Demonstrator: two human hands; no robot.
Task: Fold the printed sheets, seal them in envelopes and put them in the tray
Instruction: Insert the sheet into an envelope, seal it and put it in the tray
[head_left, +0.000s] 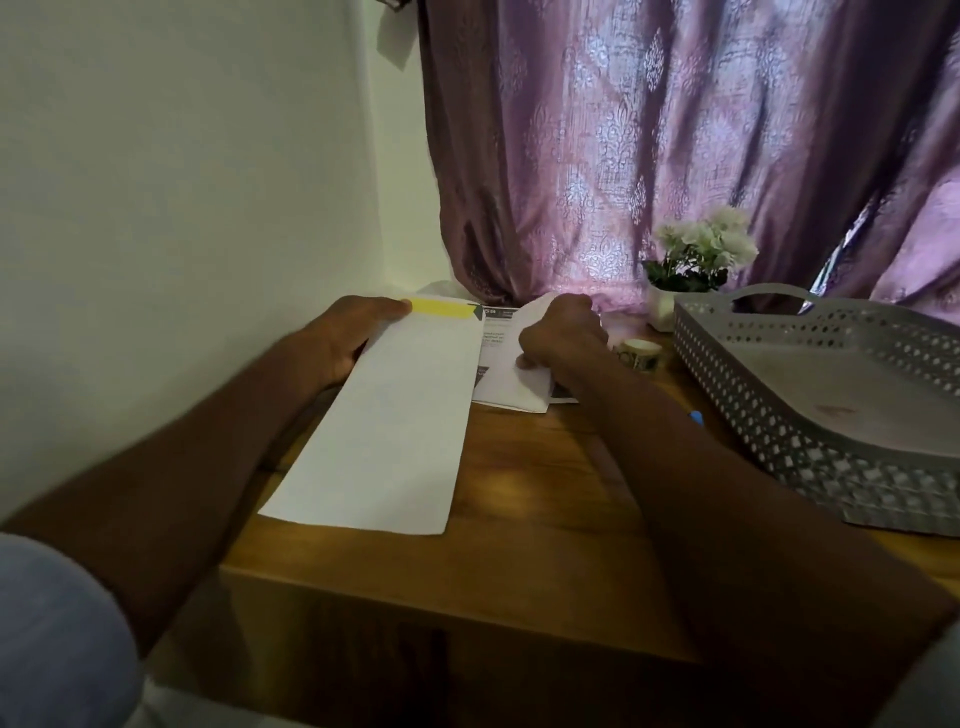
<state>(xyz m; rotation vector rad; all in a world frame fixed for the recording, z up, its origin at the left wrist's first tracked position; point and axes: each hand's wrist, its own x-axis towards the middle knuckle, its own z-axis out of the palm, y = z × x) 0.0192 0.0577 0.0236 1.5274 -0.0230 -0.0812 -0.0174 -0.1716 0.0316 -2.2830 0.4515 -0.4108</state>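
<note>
A long folded white sheet (395, 415) with a yellow band at its far end slants across the left of the wooden table (519, 545). My left hand (343, 338) grips its far left corner, thumb on top. My right hand (563, 335) is closed on the curled edge of another printed sheet (498, 358) that lies at the back of the table, partly under the folded one. A grey perforated tray (779, 415) stands at the right with nothing in it. No envelope is clearly visible.
A roll of patterned tape (641, 353) lies between my right hand and the tray. A white pot of flowers (691, 260) stands behind them, against a purple curtain. A blue object (696, 417) peeks out beside my right forearm. A white wall borders the left.
</note>
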